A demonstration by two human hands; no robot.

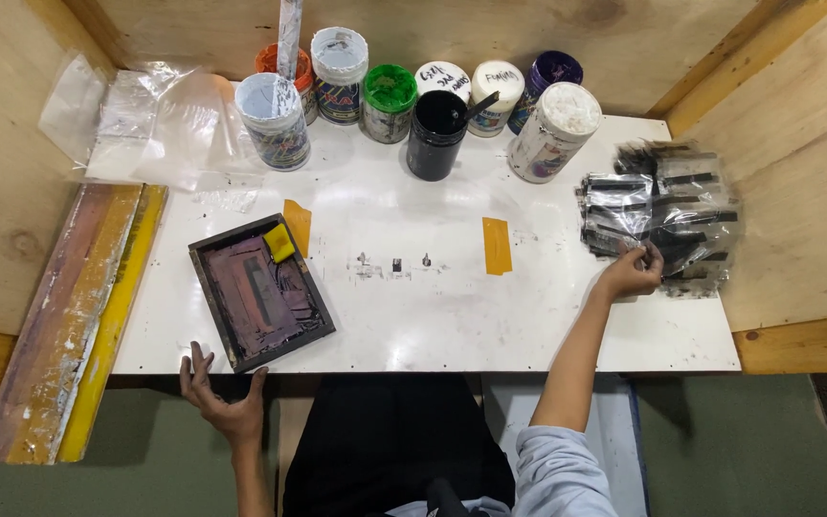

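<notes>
The right hand (pixel 636 271) pinches one clear sheet in the pile of clear sheets with black strips (pixel 664 215) at the right end of the white worktop (pixel 433 316). The left hand (pixel 222 402), fingers spread, rests on the worktop's front edge, just beside the dark printing frame (pixel 258 292).

White laminate worktop (pixel 413 316) spans between both hands, scuffed and ink-stained. Bare plywood walls (pixel 547 38) box it in ahead of and outboard of each hand. Paint-streaked wooden ledge (pixel 59 325) runs outboard of the left hand. Green-grey floor (pixel 739 440) below. Even overhead light, soft shadows.
</notes>
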